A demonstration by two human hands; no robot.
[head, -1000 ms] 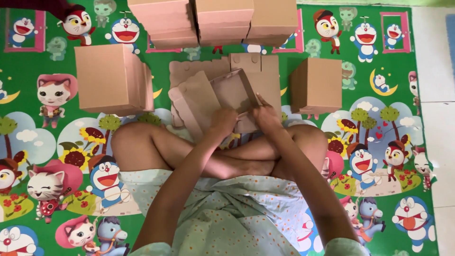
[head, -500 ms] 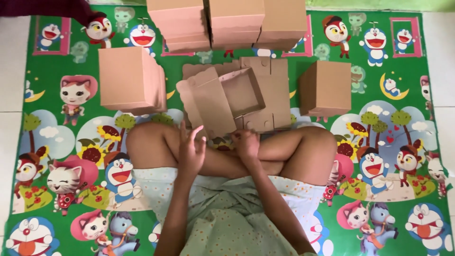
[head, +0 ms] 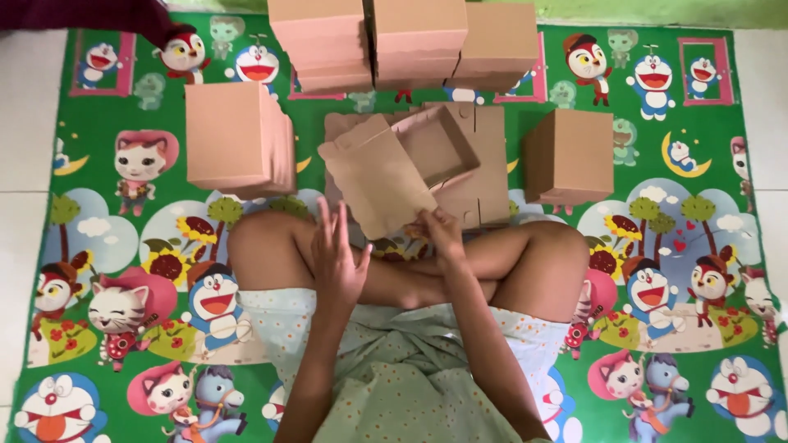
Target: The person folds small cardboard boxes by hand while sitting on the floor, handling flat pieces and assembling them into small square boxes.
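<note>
1. the right hand (head: 441,232) pinches the near edge of a half-folded cardboard box (head: 402,164), held tilted above the crossed legs.
2. the left hand (head: 338,262) is spread open, just beside the box, holding nothing.
3. flat cardboard sheets (head: 484,176) lie under the box.
4. folded boxes (head: 234,139) stand around on the green cartoon mat (head: 681,197).

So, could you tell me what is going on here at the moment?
A person sits cross-legged on a cartoon play mat, working on a half-folded cardboard box. The right hand grips the box at its near edge, tray part open and lid flap hanging toward the knees. The left hand is open beside it, fingers spread, holding nothing. Under the box lies a pile of flat cardboard blanks. Finished boxes stand left, right and stacked along the far edge.
</note>
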